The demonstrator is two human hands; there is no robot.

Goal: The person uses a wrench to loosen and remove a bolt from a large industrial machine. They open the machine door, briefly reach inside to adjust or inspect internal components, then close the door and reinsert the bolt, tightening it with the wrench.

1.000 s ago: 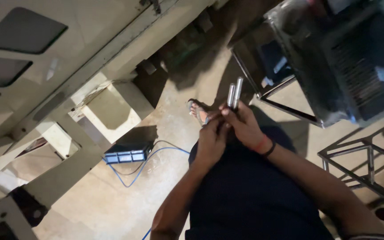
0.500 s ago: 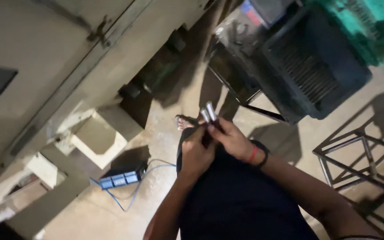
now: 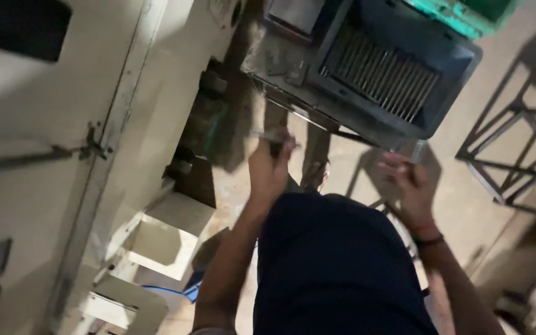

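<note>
The person wears a plain dark navy garment (image 3: pixel 336 267) that covers the torso and lap, without visible print or pattern. Both forearms are bare, no sleeves reaching them. The left hand (image 3: pixel 269 169) carries no ring or band that can be made out. Just below the right hand (image 3: pixel 412 185), a red thread and a dark band (image 3: pixel 428 234) circle the wrist.

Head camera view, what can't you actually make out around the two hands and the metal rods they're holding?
- Head view: the rod in the left hand is smeared by motion blur; its shape and ends are unclear.
- The rod in the right hand is mostly hidden by the fingers, and blurred.
- The rods in the dark tray are too blurred to count.
- The green crate is cut off by the top edge.
</note>
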